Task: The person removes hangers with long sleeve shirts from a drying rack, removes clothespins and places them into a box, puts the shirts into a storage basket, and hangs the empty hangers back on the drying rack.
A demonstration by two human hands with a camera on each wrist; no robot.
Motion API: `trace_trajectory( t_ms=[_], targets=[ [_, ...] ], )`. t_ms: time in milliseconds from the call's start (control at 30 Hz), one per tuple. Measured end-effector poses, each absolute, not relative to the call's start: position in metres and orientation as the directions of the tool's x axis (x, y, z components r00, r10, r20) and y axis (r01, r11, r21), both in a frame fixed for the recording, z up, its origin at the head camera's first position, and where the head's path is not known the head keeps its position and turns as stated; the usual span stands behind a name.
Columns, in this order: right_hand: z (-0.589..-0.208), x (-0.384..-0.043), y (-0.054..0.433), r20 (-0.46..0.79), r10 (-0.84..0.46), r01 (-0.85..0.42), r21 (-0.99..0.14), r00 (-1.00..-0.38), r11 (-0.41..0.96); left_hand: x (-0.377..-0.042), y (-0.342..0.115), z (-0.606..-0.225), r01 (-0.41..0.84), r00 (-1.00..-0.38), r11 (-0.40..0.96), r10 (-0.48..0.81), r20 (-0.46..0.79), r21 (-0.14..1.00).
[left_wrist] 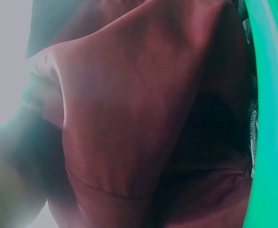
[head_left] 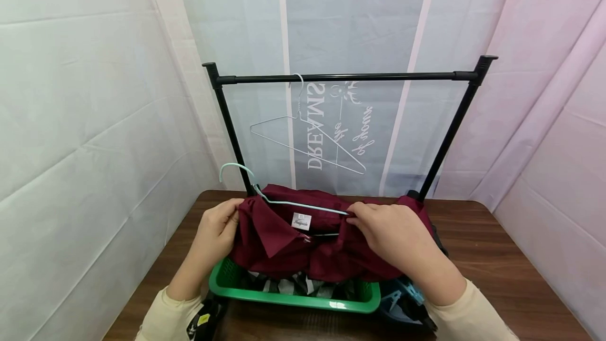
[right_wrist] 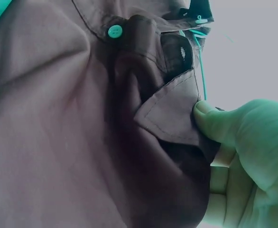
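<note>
A maroon collared shirt [head_left: 279, 230] is held up over a green basket [head_left: 293, 299], with a white size label [head_left: 301, 221] inside its neck. A pale mint hanger [head_left: 303, 205] lies partly inside the shirt, its hook poking out at the upper left. At the shirt's left shoulder, my left hand [head_left: 215, 233] pinches the cloth. My right hand [head_left: 393, 230] pinches the right side of the collar near the hanger's arm, its other fingers hidden behind cloth. In the right wrist view the thumb [right_wrist: 215, 118] presses on the collar near its pointed tip, below a light button [right_wrist: 115, 31].
Behind stands a black clothes rack [head_left: 360, 77] with an empty white wire hanger [head_left: 307, 146] on its bar. Patterned cloth [head_left: 289, 286] lies in the basket. Blue clips [head_left: 402, 296] sit to the basket's right on the brown table [head_left: 497, 257]. Pale curtains surround the table.
</note>
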State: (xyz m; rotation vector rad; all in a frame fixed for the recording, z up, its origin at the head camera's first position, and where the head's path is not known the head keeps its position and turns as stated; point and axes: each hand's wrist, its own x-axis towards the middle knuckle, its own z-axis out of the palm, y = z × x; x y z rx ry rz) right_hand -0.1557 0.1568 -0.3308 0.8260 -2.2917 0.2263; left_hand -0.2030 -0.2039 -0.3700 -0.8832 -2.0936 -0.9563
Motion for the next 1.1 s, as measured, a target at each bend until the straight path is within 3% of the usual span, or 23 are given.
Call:
trace_trajectory(
  t_ms=[233, 400, 700, 1100],
  targets=[
    [-0.327, -0.156, 0.166, 0.663, -0.499, -0.628, 0.055, -0.558, 0.776, -0.204, -0.202, -0.371, 0.790, -0.539, 0.495, 0.278, 0.795, 0.363],
    [-0.326, -0.158, 0.175, 0.651, -0.473, -0.621, 0.004, -0.593, 0.784, -0.206, -0.203, -0.372, 0.784, -0.547, 0.488, 0.252, 0.798, 0.383],
    [-0.332, -0.163, 0.189, 0.641, -0.431, -0.719, -0.286, -0.635, 0.633, -0.208, -0.206, -0.375, 0.769, -0.585, 0.465, 0.235, 0.776, 0.439],
    [-0.345, -0.157, 0.196, 0.578, -0.204, -0.578, -0.592, -0.790, 0.562, -0.209, -0.201, -0.379, 0.751, -0.616, 0.424, 0.172, 0.769, 0.507]
  ],
)
